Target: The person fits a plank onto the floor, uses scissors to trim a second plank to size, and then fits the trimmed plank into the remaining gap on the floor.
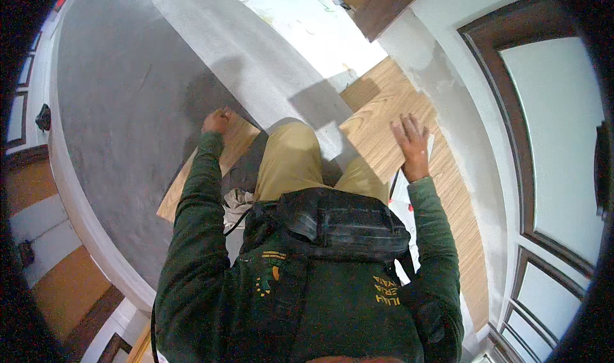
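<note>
My left hand [216,121] is closed on the upper end of a wood-grain plank [240,145]. This plank slants down beside my left forearm, which covers part of it. On the other side, my right hand [411,142] lies with its fingers spread on a light wood-grain board [376,133], close to its right edge. That board reaches over my right thigh. Another wood-grain strip [464,235] runs along the wall to the right of my forearm; where the pieces join is hard to tell.
Dark grey sheeting [128,107] covers the floor on the left, with a lighter grey strip [236,49] beside it. A white surface [320,30] lies beyond. A crumpled cloth [236,204] rests by my left knee. Dark-framed white panels [556,139] line the right wall.
</note>
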{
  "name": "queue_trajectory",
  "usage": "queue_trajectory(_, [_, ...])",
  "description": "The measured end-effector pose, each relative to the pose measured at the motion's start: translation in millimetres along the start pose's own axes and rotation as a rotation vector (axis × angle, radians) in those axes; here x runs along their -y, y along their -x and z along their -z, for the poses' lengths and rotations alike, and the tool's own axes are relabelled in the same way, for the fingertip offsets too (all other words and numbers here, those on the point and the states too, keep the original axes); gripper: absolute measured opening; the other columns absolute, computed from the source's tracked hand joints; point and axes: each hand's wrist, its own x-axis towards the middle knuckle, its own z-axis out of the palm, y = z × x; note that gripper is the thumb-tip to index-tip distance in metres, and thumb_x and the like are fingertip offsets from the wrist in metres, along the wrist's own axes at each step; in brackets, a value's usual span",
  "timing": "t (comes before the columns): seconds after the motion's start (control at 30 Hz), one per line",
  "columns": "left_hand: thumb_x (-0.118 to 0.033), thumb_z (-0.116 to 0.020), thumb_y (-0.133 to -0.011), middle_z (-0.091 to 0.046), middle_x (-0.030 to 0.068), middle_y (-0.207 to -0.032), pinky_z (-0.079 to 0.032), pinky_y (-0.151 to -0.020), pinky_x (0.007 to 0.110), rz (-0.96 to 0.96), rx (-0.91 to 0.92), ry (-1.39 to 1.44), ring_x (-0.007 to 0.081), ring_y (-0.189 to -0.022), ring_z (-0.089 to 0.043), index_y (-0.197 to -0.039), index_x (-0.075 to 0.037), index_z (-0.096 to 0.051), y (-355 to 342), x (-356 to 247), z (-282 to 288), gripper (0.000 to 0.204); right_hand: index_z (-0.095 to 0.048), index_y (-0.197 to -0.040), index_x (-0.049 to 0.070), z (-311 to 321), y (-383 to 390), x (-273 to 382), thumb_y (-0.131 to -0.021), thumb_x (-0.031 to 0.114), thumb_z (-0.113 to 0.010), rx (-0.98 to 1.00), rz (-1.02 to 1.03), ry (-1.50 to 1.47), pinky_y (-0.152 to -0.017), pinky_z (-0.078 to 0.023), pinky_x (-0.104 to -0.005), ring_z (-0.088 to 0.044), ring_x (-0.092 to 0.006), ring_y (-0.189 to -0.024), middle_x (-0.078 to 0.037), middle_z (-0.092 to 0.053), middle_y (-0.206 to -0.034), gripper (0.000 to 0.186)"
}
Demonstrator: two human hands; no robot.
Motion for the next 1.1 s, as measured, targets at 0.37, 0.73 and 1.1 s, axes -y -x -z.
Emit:
queue_trajectory(0.37, [-0.043,-0.058,-0.098,-0.067,0.0116,-0.119,-0.051,-0.091,0.038,0.053,0.821,0.905,0.0218,-0.111,-0.061,-0.128,-0.001,-0.062,54.2,-197.1,47.9,0.052,-0.052,-0.143,0.022,-114.6,-73.3,54.6,-0.083,-0.005,-0.052,0.153,0.242,-0.246,-0.112,-0.017,-0.0712,-0.031,-0.0391,-0.146,-0.013,-0.042,-0.152,0.067])
queue_trajectory(0.73, [-0.018,-0.064,-0.095,-0.064,0.0085,-0.123,-0.056,-0.086,0.04,0.296,0.229,1.513,0.0229,-0.103,-0.064,-0.13,-0.003,-0.056,37.6,-23.2,22.4,0.038,-0.066,-0.108,0.001,-236.1,-142.0,-54.1,-0.09,0.026,-0.062,0.053,-0.554,-0.42,-0.079,-0.054,-0.0452,-0.067,-0.0383,-0.09,-0.02,-0.068,-0.101,0.03])
queue_trajectory(1.1, [-0.025,-0.075,-0.084,-0.06,0.0129,-0.127,-0.049,-0.101,0.051,0.429,0.108,1.39,0.0356,-0.115,-0.058,-0.138,-0.009,-0.046,77.4,22.0,-9.7,0.063,-0.067,-0.095,-0.001,-329.7,-193.7,-64.5,-0.091,0.022,-0.059,0.343,-0.816,-0.167,-0.077,-0.054,-0.0465,-0.069,-0.0376,-0.094,-0.022,-0.069,-0.096,0.024])
